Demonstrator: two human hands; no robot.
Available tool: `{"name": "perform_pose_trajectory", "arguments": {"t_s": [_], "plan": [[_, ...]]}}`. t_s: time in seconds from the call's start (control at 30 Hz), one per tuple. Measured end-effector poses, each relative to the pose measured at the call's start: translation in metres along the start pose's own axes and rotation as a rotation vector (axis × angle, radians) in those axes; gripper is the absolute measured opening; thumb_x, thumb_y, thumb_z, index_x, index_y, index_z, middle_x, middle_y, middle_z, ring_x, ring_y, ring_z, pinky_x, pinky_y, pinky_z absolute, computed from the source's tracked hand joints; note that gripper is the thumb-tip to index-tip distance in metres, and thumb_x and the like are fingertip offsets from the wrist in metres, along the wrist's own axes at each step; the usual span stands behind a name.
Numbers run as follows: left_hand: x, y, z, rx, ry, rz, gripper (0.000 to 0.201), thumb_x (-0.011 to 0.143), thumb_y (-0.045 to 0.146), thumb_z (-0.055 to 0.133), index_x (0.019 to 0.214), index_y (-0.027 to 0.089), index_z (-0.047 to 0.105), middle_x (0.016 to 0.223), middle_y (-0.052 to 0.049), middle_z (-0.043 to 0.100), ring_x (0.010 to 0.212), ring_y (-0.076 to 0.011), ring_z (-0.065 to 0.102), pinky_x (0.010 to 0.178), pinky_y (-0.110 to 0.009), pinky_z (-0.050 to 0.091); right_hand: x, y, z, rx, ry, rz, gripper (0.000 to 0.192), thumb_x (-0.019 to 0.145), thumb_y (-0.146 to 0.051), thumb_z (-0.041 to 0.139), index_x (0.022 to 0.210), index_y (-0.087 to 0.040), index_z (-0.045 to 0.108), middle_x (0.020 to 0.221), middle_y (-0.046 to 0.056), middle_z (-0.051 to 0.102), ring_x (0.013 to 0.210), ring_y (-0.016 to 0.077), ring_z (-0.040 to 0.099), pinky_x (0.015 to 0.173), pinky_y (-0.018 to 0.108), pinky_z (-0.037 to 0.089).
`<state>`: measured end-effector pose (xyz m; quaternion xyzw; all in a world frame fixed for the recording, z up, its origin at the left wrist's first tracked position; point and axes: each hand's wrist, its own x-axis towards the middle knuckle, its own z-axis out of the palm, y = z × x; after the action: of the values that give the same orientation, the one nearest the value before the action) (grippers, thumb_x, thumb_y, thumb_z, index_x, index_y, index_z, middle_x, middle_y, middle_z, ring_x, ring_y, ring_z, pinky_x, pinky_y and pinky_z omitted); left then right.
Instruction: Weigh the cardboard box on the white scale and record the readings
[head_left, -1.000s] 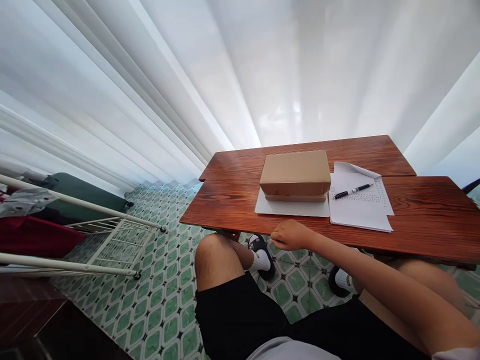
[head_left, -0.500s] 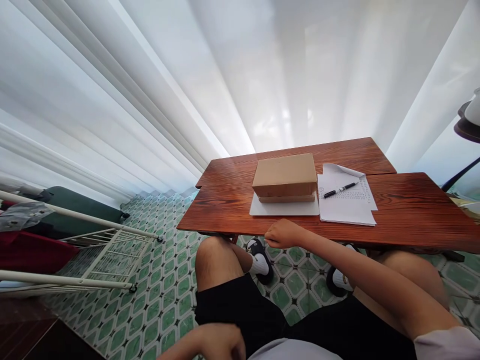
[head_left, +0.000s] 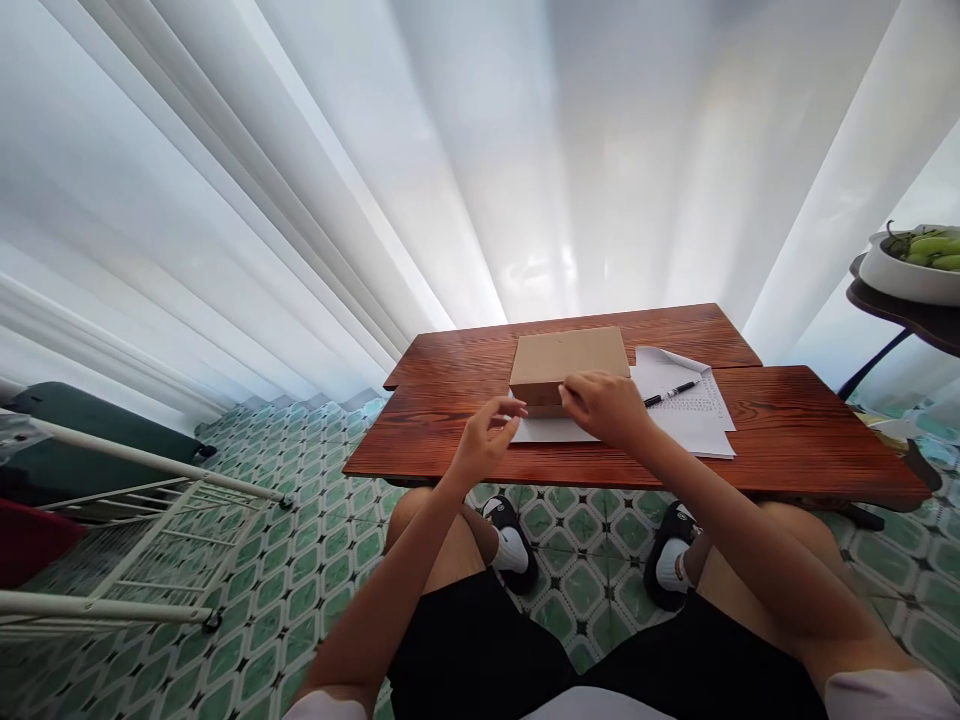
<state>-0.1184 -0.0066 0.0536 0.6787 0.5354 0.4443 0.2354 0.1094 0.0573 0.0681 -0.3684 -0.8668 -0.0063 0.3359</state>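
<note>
A closed brown cardboard box lies on a flat white slab on the wooden table. My left hand is raised at the box's near left corner, its fingers curved and apart, with nothing visible in them. In front of the box's near face is my right hand, fingers curled together and covering the right part of that face. Whether those fingers touch the box or hold anything is hidden.
Written-on white paper sheets lie right of the box, with a black pen across them. The dark red wooden table stands before white curtains. A white bowl of green produce is at far right, a white metal rack at left.
My left hand has risen from my lap to the box's near left. My right hand has moved up from the table's front edge to the box front. The view has shifted slightly right.
</note>
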Motion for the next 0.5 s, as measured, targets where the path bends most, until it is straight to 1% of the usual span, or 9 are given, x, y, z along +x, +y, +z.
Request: {"name": "perform_pose_trajectory", "arguments": {"t_s": [0.1,0.2,0.27,0.33,0.4,0.43,0.5], "plan": [[0.025,-0.015,0.007,0.008,0.147,0.05,0.023,0.089,0.033,0.056,0.106,0.02,0.062,0.105,-0.008,0.067,0.098,-0.0204,0.063,0.087,-0.034,0.052,0.005,0.011,-0.012,-0.04,0.096,0.147,0.021,0.098,-0.027,0.045,0.079,-0.021,0.053,0.076,0.004,0.062,0.07,0.0186,0.053,0.057,0.032,0.024],[0.043,-0.028,0.01,-0.003,0.245,0.062,0.025,0.087,0.031,0.057,0.109,0.02,0.06,0.112,-0.009,0.063,0.104,-0.0217,0.06,0.095,-0.037,0.05,0.004,0.021,-0.013,-0.061,0.213,0.262,0.015,0.096,-0.028,0.044,0.088,-0.021,0.055,0.085,0.007,0.062,0.082,0.0229,0.056,0.06,0.031,0.031],[0.052,-0.037,0.011,-0.033,0.278,0.05,0.028,0.087,0.03,0.056,0.113,0.02,0.058,0.121,-0.01,0.061,0.114,-0.0232,0.058,0.1,-0.039,0.049,0.0,0.029,-0.007,-0.04,0.296,0.345,0.016,0.096,-0.03,0.043,0.097,-0.021,0.056,0.095,0.01,0.063,0.092,0.0262,0.057,0.068,0.033,0.039],[0.058,-0.047,0.014,-0.079,0.29,0.019,0.032,0.088,0.031,0.054,0.119,0.02,0.056,0.128,-0.011,0.058,0.122,-0.024,0.055,0.104,-0.04,0.047,-0.005,0.039,0.001,0.011,0.35,0.426,0.024,0.095,-0.034,0.043,0.109,-0.021,0.056,0.108,0.013,0.062,0.102,0.0287,0.057,0.083,0.039,0.045],[0.061,-0.057,0.018,-0.138,0.284,-0.024,0.038,0.09,0.032,0.051,0.126,0.02,0.053,0.134,-0.012,0.056,0.126,-0.0239,0.053,0.108,-0.04,0.045,-0.011,0.048,0.009,0.068,0.353,0.508,0.037,0.094,-0.039,0.043,0.123,-0.019,0.053,0.123,0.016,0.059,0.113,0.0306,0.055,0.097,0.045,0.044],[0.062,-0.062,0.02,-0.169,0.276,-0.047,0.041,0.092,0.033,0.05,0.13,0.02,0.052,0.137,-0.013,0.055,0.128,-0.0237,0.053,0.11,-0.041,0.044,-0.014,0.052,0.012,0.094,0.327,0.555,0.044,0.095,-0.042,0.043,0.13,-0.018,0.051,0.13,0.017,0.056,0.119,0.0314,0.054,0.102,0.048,0.043],[0.061,-0.07,0.025,-0.232,0.254,-0.092,0.045,0.094,0.035,0.047,0.137,0.02,0.048,0.142,-0.013,0.052,0.133,-0.0234,0.05,0.113,-0.039,0.043,-0.019,0.058,0.014,0.14,0.221,0.654,0.058,0.097,-0.05,0.04,0.142,-0.016,0.044,0.143,0.018,0.051,0.13,0.0329,0.049,0.108,0.051,0.039]]}}
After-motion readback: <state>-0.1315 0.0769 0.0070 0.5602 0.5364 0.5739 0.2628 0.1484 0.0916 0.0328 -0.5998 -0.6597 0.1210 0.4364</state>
